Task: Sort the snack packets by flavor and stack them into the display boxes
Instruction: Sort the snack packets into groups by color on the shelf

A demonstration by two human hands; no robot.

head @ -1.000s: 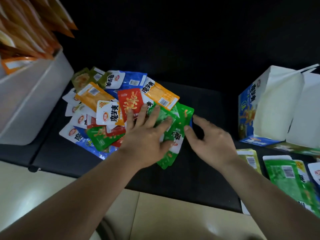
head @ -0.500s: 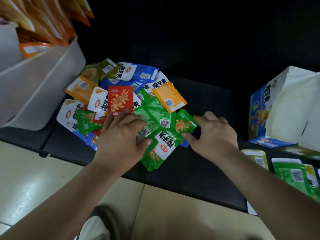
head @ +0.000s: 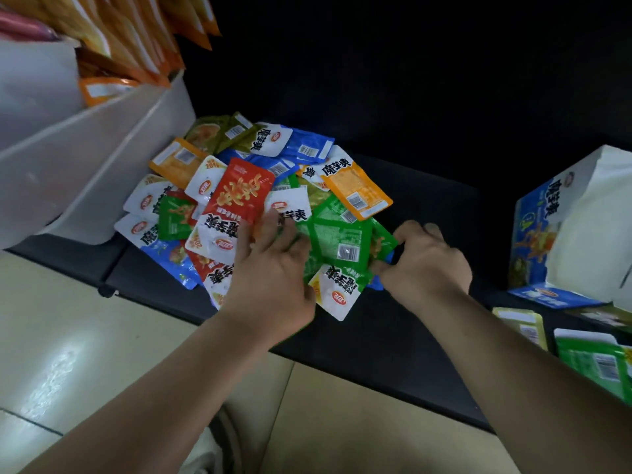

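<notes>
The flat black counter (head: pixel 393 336) is carrying everything. A large white plastic bin (head: pixel 85 172) is sitting at its left end, holding upright orange packets. A blue-and-white cardboard display box (head: pixel 533 234) is standing at the right end, with sorted green packets (head: pixel 595 364) lying by the near right corner. The mixed heap of glossy foil snack packets (head: pixel 260 186) is lying left of centre, reaching the front edge. The left hand (head: pixel 270 278) is pressing down on the heap, fingers spread and straight. The right hand (head: pixel 427 265) is pinching the right edge of the bunched green foil packets (head: pixel 342 234) with curled fingers. Judgement: the packets are appearing light, limp and slick. A loose bunch is likely sliding apart unless gripped across the sealed edges, squared together.
</notes>
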